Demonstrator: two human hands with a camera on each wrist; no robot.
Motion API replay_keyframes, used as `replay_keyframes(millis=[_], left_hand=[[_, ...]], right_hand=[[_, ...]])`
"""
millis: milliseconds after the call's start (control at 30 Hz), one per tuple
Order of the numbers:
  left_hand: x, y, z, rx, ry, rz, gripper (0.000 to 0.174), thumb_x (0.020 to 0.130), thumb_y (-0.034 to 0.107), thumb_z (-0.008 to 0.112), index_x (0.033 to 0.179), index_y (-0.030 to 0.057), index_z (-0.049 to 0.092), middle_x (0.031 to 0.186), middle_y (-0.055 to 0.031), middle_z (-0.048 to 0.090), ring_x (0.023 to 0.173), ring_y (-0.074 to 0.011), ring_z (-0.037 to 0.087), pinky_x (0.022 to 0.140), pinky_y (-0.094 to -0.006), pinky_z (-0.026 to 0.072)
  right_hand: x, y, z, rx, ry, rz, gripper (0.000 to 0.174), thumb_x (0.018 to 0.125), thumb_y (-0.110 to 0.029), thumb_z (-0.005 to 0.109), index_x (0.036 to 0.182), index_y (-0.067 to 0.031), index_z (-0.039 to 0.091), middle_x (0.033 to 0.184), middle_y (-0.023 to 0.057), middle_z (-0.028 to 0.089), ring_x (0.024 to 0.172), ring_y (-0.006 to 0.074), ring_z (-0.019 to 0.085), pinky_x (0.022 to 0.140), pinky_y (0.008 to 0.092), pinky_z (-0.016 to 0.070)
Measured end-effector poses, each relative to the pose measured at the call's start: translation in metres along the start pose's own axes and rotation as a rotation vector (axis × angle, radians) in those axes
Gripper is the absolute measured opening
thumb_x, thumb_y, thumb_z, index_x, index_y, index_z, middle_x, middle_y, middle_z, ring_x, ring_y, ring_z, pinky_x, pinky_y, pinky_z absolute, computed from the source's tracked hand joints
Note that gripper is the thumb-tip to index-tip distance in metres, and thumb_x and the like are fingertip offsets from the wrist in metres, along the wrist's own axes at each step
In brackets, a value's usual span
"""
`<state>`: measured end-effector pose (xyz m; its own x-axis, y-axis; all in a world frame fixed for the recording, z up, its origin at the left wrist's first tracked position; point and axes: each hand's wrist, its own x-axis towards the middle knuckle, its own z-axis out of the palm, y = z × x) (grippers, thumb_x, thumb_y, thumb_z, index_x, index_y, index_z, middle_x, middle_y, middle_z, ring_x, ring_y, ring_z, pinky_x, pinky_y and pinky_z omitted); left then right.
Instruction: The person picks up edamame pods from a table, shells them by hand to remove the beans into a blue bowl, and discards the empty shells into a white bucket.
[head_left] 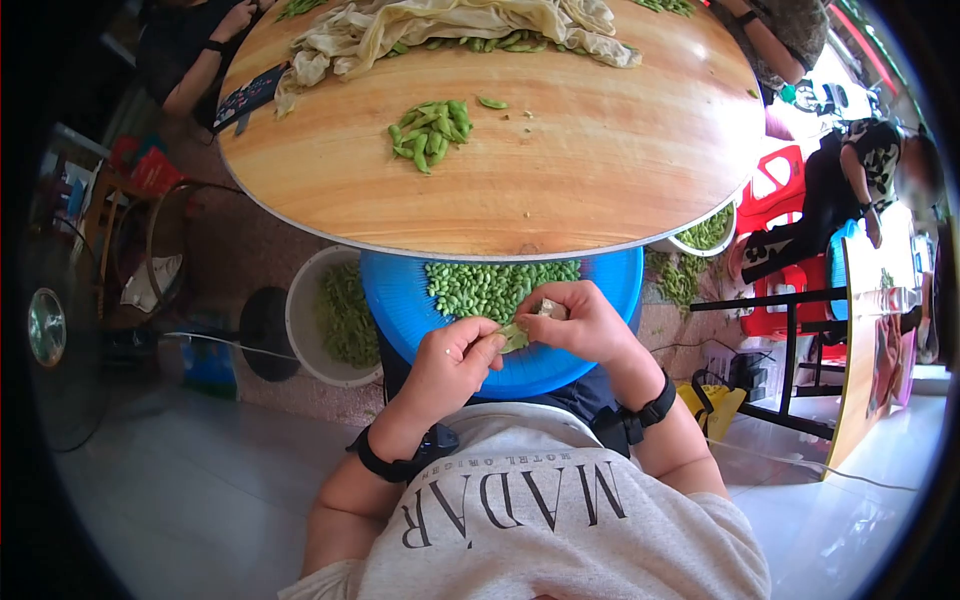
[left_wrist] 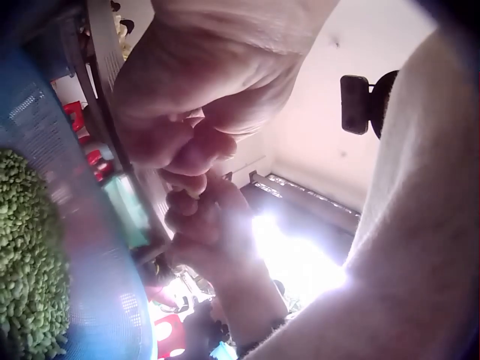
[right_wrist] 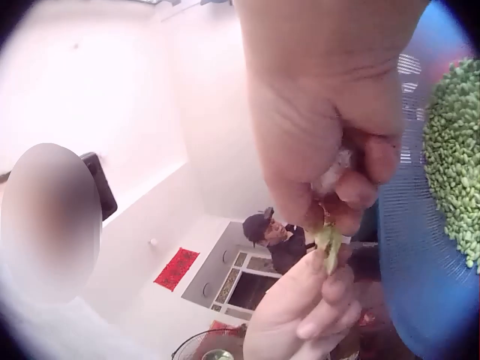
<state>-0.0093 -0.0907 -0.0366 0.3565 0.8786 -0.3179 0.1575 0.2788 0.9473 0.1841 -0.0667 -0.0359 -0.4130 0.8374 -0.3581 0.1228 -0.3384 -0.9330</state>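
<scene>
Over a blue plastic basket [head_left: 400,305] of shelled green beans [head_left: 480,290], my two hands meet at a split green soybean pod [head_left: 514,338]. My left hand [head_left: 452,362] pinches one end between thumb and fingers. The other end sits in the fingertips of my right hand [head_left: 585,325], whose remaining fingers curl inward. A pale, whitish scrap [right_wrist: 334,172] shows inside those curled fingers; I cannot tell what it is. In the right wrist view the pod [right_wrist: 328,247] bridges both hands. The left wrist view mostly hides it behind the fingers.
Just beyond the basket is a round wooden table [head_left: 600,170] with a pile of pods [head_left: 432,132] and a crumpled cream cloth [head_left: 440,35] over more. Pale tubs of pods stand left [head_left: 300,330] and right [head_left: 715,248]. Other people sit around the table's far side.
</scene>
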Motion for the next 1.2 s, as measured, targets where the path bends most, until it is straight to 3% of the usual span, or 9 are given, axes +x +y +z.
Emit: replay_keyframes(millis=[200,400,500,600,633,733,933,1067,1200], left_hand=[[0.001,-0.003,0.0,-0.032,-0.009,0.001,0.009,0.089,0.009,0.052,0.088,0.0007,0.057,0.064,-0.0017,0.055,0.047,-0.003,0.043,0.041,-0.0174,0.0331],[0.003,-0.002,-0.008,-0.171,-0.038,-0.052,0.009,0.089,0.008,0.052,0.089,-0.0002,0.056,0.066,-0.0034,0.056,0.047,-0.0034,0.043,0.042,-0.0179,0.0338],[0.001,-0.006,-0.014,-0.184,-0.005,-0.077,0.01,0.088,0.008,0.052,0.089,-0.0008,0.056,0.067,-0.0046,0.057,0.047,-0.0037,0.043,0.042,-0.0178,0.0347],[0.0,-0.007,-0.03,-0.205,0.081,-0.062,0.01,0.088,0.008,0.051,0.089,-0.0012,0.057,0.068,-0.0056,0.058,0.047,-0.0039,0.045,0.043,-0.0174,0.0359],[-0.002,-0.008,-0.037,-0.219,0.118,-0.057,0.011,0.088,0.008,0.051,0.09,-0.0013,0.057,0.069,-0.0059,0.059,0.047,-0.004,0.045,0.043,-0.0172,0.0363],[-0.001,-0.012,-0.061,-0.357,0.193,-0.025,0.01,0.087,0.006,0.05,0.089,-0.0009,0.057,0.071,-0.0073,0.06,0.047,-0.0057,0.049,0.043,-0.017,0.0375],[-0.002,-0.006,-0.076,-0.444,0.262,-0.019,0.01,0.086,0.005,0.051,0.091,-0.0006,0.056,0.074,-0.0098,0.062,0.05,-0.0086,0.054,0.045,-0.0185,0.0421],[-0.001,-0.003,-0.076,-0.51,0.32,0.008,0.008,0.086,0.006,0.052,0.089,-0.0013,0.056,0.074,-0.0085,0.063,0.053,-0.0112,0.059,0.047,-0.0208,0.0437],[0.001,-0.001,-0.075,-0.468,0.234,-0.023,0.008,0.087,0.007,0.054,0.086,-0.0008,0.055,0.07,-0.0074,0.062,0.049,-0.0099,0.056,0.044,-0.0207,0.0428]], right_hand=[[0.009,-0.007,0.002,-0.354,-0.049,-0.27,0.017,0.076,-0.014,0.064,0.086,0.0005,0.064,0.069,0.0005,0.06,0.064,0.0058,0.052,0.055,0.0211,0.0405],[0.017,-0.007,0.009,-0.122,-0.032,-0.023,0.017,0.073,-0.014,0.062,0.083,-0.0004,0.065,0.06,0.002,0.058,0.056,0.0074,0.054,0.049,0.0246,0.0429],[0.021,-0.009,0.015,-0.245,0.049,-0.121,0.017,0.07,-0.013,0.061,0.082,-0.0013,0.065,0.061,0.0078,0.06,0.053,0.0154,0.058,0.05,0.029,0.0452],[0.024,-0.006,0.006,-0.731,0.094,-0.331,0.016,0.068,-0.013,0.059,0.08,-0.0019,0.063,0.062,0.016,0.059,0.055,0.03,0.058,0.053,0.036,0.0469],[0.02,-0.014,0.003,-0.838,0.003,-0.255,0.015,0.067,-0.012,0.058,0.077,-0.0022,0.062,0.067,0.0204,0.056,0.062,0.0387,0.055,0.057,0.0418,0.0462],[0.026,-0.042,-0.01,-0.946,-0.059,-0.316,0.012,0.07,-0.012,0.058,0.074,-0.0016,0.061,0.066,0.019,0.056,0.062,0.0373,0.055,0.057,0.0422,0.0451],[0.084,-0.092,0.002,-0.773,0.252,-0.466,0.014,0.075,-0.014,0.062,0.079,-0.0003,0.063,0.069,0.0155,0.059,0.061,0.028,0.058,0.056,0.0333,0.046],[0.085,-0.082,0.042,-0.583,-0.121,-0.608,0.016,0.072,-0.01,0.067,0.083,0.0001,0.062,0.073,0.0145,0.057,0.066,0.0291,0.057,0.058,0.0343,0.046],[0.082,-0.066,0.055,-0.604,-0.14,-0.617,0.014,0.072,-0.008,0.065,0.083,-0.0001,0.061,0.071,0.015,0.056,0.067,0.0314,0.057,0.059,0.036,0.0464]])
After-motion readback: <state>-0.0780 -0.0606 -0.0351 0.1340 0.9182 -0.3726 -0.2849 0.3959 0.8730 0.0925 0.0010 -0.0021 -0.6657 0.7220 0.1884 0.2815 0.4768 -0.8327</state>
